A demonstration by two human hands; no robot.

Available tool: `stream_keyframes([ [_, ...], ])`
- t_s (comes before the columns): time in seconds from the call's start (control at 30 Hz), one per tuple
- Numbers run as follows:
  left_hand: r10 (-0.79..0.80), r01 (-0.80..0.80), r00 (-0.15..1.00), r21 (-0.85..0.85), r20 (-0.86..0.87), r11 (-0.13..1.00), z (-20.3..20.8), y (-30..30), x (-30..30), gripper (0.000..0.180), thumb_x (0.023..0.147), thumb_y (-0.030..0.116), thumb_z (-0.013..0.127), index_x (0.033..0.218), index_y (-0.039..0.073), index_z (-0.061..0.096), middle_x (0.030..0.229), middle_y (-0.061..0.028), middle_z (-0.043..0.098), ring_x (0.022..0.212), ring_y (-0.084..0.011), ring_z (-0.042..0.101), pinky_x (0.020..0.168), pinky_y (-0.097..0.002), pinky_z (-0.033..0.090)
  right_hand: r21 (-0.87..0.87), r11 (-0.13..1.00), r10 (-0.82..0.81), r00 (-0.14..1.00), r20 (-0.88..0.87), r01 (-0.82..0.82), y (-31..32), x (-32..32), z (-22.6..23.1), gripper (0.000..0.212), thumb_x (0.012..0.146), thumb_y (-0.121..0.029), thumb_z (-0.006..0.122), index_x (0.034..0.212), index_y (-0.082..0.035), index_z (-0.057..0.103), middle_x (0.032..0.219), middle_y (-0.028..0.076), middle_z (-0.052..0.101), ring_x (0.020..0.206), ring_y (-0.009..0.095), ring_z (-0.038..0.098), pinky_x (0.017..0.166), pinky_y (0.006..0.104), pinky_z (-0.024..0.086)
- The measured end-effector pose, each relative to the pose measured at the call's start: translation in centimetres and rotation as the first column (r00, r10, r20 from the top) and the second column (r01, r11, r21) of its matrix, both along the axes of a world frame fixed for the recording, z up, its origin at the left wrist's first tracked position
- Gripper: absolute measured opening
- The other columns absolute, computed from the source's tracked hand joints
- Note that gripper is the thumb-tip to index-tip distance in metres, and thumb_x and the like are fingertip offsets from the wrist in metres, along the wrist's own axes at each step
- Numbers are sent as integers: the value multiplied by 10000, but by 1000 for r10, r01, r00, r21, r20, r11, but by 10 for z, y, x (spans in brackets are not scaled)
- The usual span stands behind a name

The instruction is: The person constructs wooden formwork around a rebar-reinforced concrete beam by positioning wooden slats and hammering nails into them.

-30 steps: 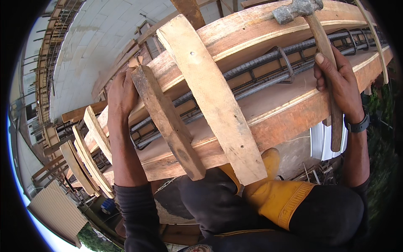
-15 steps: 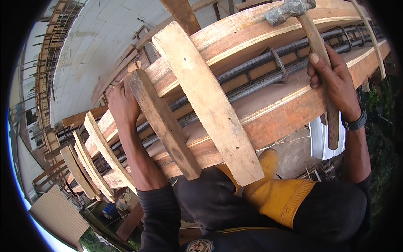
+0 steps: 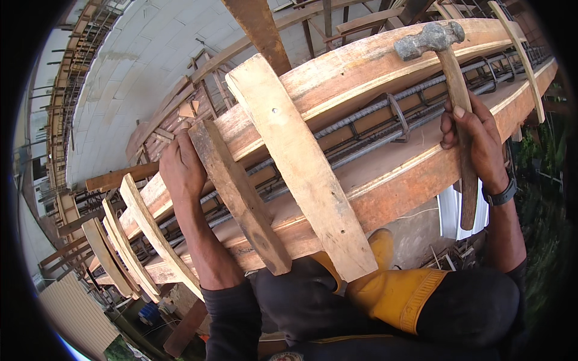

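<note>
My right hand (image 3: 481,141) is closed round the wooden handle of a hammer (image 3: 453,78), its grey metal head up over the far formwork board (image 3: 361,60). My left hand (image 3: 182,165) curls over that board's top edge, beside the upper end of a dark, rough batten (image 3: 241,192); its fingertips are hidden. The batten lies across the two boards of the long curved form. Just right of it a wider, pale plank (image 3: 301,162) spans the same gap, with a nail head near its top. Between the far and the near formwork board (image 3: 403,186) runs a steel rebar cage (image 3: 349,118).
Several thin wooden cross strips (image 3: 159,234) span the form at the left, and one strip (image 3: 521,60) at the far right. A rusty upright (image 3: 259,30) rises beyond the form, before a pale block wall (image 3: 150,54). My yellow boots (image 3: 403,295) are below the near side.
The whole view has shifted, so the form sits lower in the picture. The hammer stays upright in my right hand, and my left hand remains beside the dark batten.
</note>
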State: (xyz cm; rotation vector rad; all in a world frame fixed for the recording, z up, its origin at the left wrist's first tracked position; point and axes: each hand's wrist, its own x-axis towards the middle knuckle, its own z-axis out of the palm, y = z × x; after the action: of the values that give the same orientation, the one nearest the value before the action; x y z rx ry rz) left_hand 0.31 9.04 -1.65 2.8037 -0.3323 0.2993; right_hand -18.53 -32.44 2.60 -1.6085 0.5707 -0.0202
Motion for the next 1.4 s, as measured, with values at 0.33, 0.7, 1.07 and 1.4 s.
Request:
stream_keyframes([
  [0.33, 13, -11, 999, -53, 34, 999, 2, -7, 1, 596, 1058, 410, 363, 883, -49, 700, 761, -281, 621, 750, -457, 579, 695, -529, 433, -294, 955, 24, 999, -36, -34, 17, -10, 22, 398, 999, -297, 583, 1259, 3, 548, 825, 34, 581, 661, 82, 540, 626, 238, 477],
  [0.7, -8, 8, 1000, 21, 4, 1000, 3, -10, 7, 592, 1043, 387, 398, 756, -47, 681, 725, -281, 623, 725, -488, 589, 693, -550, 438, -912, 307, 407, 904, -133, -272, 7, 10, 23, 490, 821, -216, 762, 1216, -20, 549, 1064, 175, 632, 977, 368, 628, 840, 428, 502],
  [1.07, 73, -70, 993, 35, -97, 997, 15, -12, 3, 613, 1020, 437, 393, 810, -47, 706, 772, -296, 645, 787, -494, 625, 774, -536, 477, -828, 226, 888, 458, -42, -513, 91, -28, 25, 822, 575, -706, 808, 1191, -189, 637, 1147, 109, 583, 1051, 335, 572, 930, 513, 451],
  [1.4, 85, -75, 980, 59, -181, 995, 15, -6, 3, 638, 1012, 450, 350, 826, -32, 723, 796, -294, 662, 816, -480, 641, 805, -511, 497, -810, 289, 867, 498, -4, -510, 111, -51, -4, 738, 581, -681, 844, 1195, -301, 692, 1239, 124, 532, 1163, 331, 494, 1016, 575, 335],
])
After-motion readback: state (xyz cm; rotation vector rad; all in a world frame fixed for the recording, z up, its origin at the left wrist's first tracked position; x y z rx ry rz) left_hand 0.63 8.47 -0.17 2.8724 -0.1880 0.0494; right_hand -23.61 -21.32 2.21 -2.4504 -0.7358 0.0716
